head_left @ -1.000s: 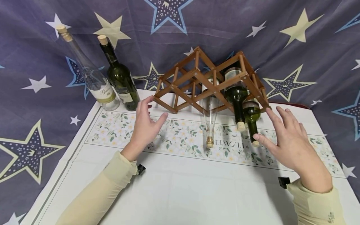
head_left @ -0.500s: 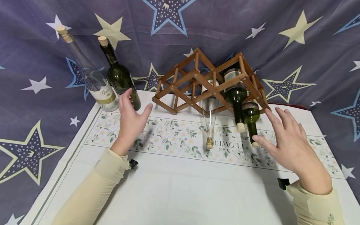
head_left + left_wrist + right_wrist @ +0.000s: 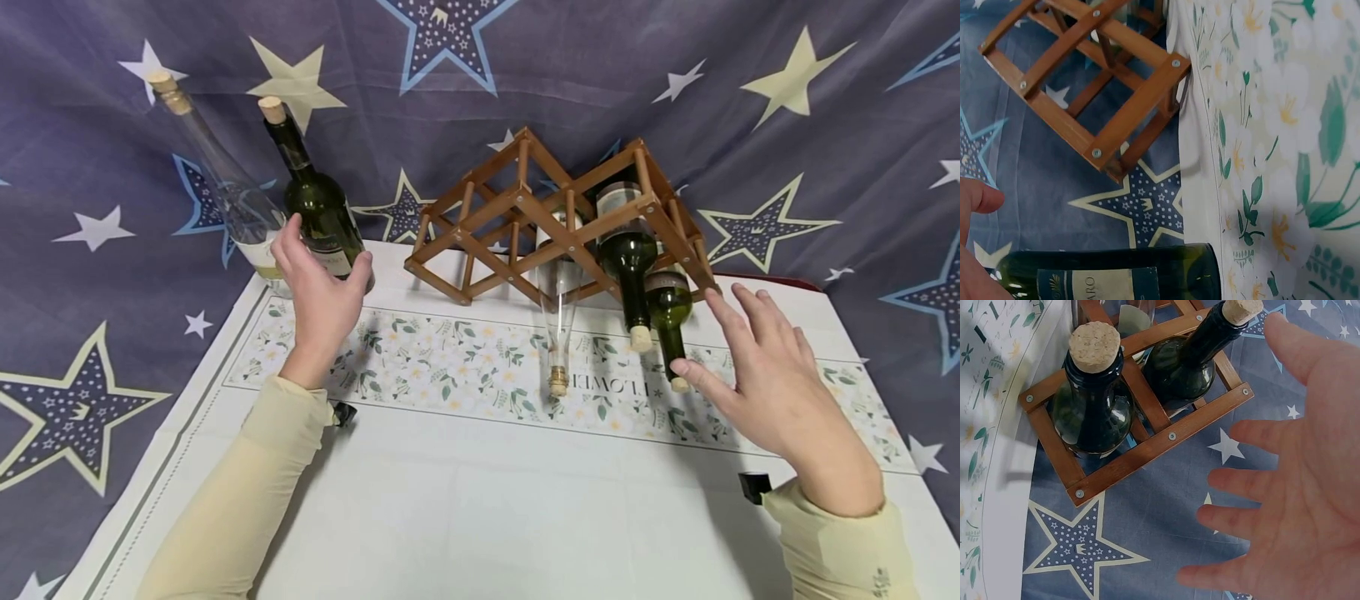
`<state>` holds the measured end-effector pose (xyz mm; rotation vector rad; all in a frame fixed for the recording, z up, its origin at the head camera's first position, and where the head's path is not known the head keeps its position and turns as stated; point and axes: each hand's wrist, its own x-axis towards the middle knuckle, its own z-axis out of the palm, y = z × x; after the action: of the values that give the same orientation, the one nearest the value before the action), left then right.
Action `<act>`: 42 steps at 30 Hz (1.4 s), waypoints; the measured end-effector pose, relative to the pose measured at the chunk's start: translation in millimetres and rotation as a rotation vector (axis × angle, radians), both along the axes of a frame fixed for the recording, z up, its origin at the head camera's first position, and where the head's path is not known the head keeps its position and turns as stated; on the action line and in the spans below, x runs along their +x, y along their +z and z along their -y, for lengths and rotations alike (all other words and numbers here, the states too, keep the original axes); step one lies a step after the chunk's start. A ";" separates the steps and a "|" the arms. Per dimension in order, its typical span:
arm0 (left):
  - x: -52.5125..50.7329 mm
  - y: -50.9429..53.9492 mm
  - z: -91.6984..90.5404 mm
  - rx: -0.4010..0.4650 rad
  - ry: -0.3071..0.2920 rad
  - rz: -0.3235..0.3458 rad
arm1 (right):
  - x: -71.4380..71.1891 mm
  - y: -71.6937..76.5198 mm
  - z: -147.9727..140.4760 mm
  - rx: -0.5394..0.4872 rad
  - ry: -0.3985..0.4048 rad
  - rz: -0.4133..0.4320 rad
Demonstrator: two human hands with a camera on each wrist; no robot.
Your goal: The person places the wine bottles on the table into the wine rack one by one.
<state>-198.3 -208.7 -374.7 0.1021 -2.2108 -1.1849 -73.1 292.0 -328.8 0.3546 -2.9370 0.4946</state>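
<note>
My left hand (image 3: 321, 296) is in front of a dark green wine bottle (image 3: 324, 208) standing upright and corked at the left. Its fingers are to the left of the bottle and its thumb to the right. In the left wrist view a gap shows between the thumb (image 3: 984, 196) and the bottle's side (image 3: 1097, 284). My right hand (image 3: 780, 387) is spread beside the right end of a wooden wine rack (image 3: 517, 200), holding nothing. Lying in the rack, necks forward, are a clear bottle (image 3: 558, 308) and two green bottles (image 3: 630, 250), (image 3: 670, 308).
Behind the left hand stands a tall clear corked bottle (image 3: 243, 212), partly hidden by the fingers. A floral printed strip (image 3: 450, 358) runs across the white table (image 3: 525, 500). A star-patterned cloth (image 3: 585, 67) hangs close behind the rack.
My left hand has moved left from the rack's left end to the standing green bottle. The right hand, the rack and the bottles stay where they were.
</note>
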 end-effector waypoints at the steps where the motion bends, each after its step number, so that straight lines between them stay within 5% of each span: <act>1: -1.8 0.1 0.6 0.005 0.004 0.005 | 0.0 0.0 0.0 -0.001 -0.001 0.000; 20: -32.1 -5.8 15.2 0.048 0.064 0.066 | -0.2 0.7 0.8 0.008 -0.002 0.005; 27: -38.6 -9.5 18.8 0.077 0.049 0.132 | -1.0 -0.6 0.5 0.017 -0.006 0.031; 42: -50.8 -19.1 29.6 0.080 -0.002 0.142 | -1.1 -1.3 1.7 0.013 -0.004 0.024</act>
<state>-249.1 -238.4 -393.9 0.2234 -2.2859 -1.3032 -74.2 290.3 -330.1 0.3467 -2.9650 0.4825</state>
